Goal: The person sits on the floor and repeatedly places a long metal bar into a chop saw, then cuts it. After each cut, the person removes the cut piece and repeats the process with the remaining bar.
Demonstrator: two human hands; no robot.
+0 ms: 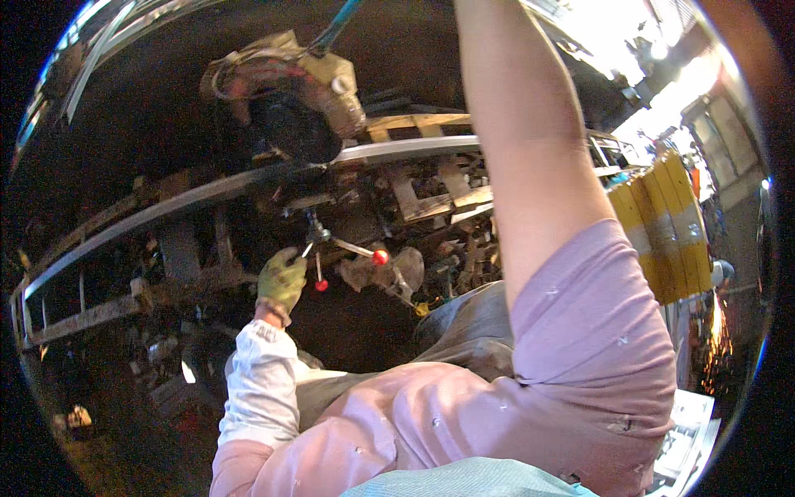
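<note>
My left hand (pixel 283 282), in a yellow-green glove, is closed at the end of one spoke of a three-spoke handle (pixel 318 235). The end of that spoke is hidden in the glove. Red ball knobs cap the other two spokes; one red knob (pixel 380 258) points right and another red knob (pixel 321 285) hangs down beside my hand. Bare below its pink sleeve, my right arm (pixel 530 108) stretches up past the top edge, so the right hand is out of sight. Above the handle sits a beige, worn machine part (pixel 286 91) with a dark rounded underside.
A long pale metal bar (pixel 190 195) crosses behind the handle from left to right. Wooden pallet pieces (pixel 431 203) lie beyond it. At the right is a stack of yellow slabs (pixel 662 228). Orange sparks (pixel 717 340) fly farther right.
</note>
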